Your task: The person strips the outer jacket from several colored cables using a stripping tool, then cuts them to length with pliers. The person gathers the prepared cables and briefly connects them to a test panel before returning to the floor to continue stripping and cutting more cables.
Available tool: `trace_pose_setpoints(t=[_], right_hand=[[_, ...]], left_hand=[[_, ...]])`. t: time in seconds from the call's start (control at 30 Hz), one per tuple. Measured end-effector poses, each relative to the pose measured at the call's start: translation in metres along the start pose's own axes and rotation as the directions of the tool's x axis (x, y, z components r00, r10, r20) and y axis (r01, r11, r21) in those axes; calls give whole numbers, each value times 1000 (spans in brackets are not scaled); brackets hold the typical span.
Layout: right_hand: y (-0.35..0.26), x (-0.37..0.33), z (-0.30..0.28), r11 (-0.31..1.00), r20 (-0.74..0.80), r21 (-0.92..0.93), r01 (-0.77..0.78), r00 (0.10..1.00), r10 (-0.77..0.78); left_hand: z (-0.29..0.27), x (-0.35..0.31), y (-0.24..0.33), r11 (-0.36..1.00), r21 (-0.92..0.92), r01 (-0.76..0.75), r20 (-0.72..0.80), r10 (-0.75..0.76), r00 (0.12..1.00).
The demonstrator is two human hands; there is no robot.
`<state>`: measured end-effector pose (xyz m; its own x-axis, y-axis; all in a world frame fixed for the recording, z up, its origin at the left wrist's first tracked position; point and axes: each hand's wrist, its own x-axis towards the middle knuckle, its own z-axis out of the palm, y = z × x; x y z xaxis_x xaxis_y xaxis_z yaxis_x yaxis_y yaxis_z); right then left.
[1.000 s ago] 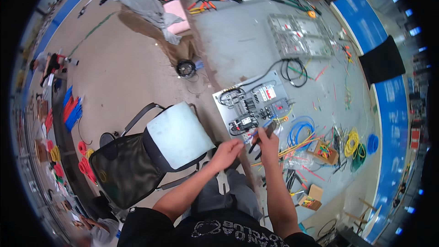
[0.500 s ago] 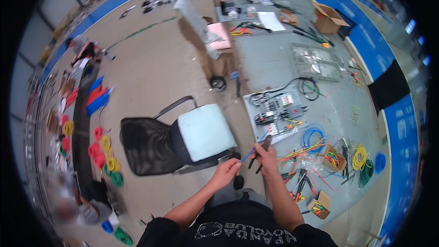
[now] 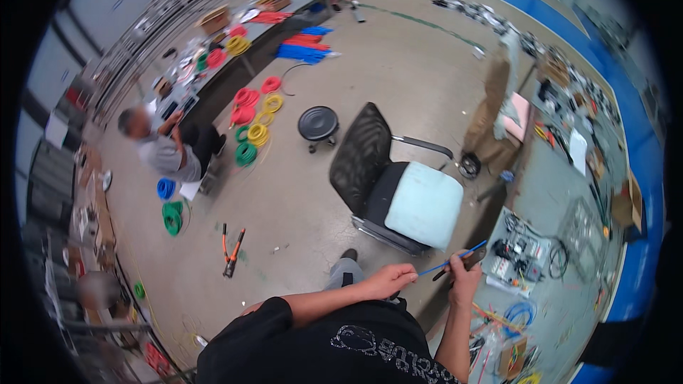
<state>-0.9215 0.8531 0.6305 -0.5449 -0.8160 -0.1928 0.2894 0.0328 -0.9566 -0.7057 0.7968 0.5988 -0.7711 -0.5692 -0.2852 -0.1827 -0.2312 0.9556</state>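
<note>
Holding blue wire (image 3: 434, 268), dark pliers (image 3: 474, 259)

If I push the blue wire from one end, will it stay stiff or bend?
The wire probably holds its shape under light pushing, as it looks straight between the hands. Being thin, it is likely light, and a harder push may bend it.
</note>
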Motion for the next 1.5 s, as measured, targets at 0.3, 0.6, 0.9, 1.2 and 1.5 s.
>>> trace_pose_setpoints(t=[0.3, 0.6, 0.9, 1.2, 1.5], right_hand=[[34, 21, 224, 989, 326, -146, -26, 943, 73], [89, 57, 469, 977, 433, -138, -160, 878, 205], [219, 187, 541, 713, 295, -575, -401, 711, 638], [330, 315, 719, 526, 335, -787, -322, 494, 802], [284, 383, 1058, 426, 426, -904, 31, 142, 894]], left_hand=[[-157, -78, 4, 978, -178, -113, -317, 52, 947], [-369, -174, -37, 985, -102, -142, -583, 56, 810], [-559, -247, -100, 908, -381, -173, -818, -243, 521], [-625, -304, -259, 861, -476, 181, -880, -467, -93], [-740, -270, -257, 791, -604, 101, -789, -576, -213]])
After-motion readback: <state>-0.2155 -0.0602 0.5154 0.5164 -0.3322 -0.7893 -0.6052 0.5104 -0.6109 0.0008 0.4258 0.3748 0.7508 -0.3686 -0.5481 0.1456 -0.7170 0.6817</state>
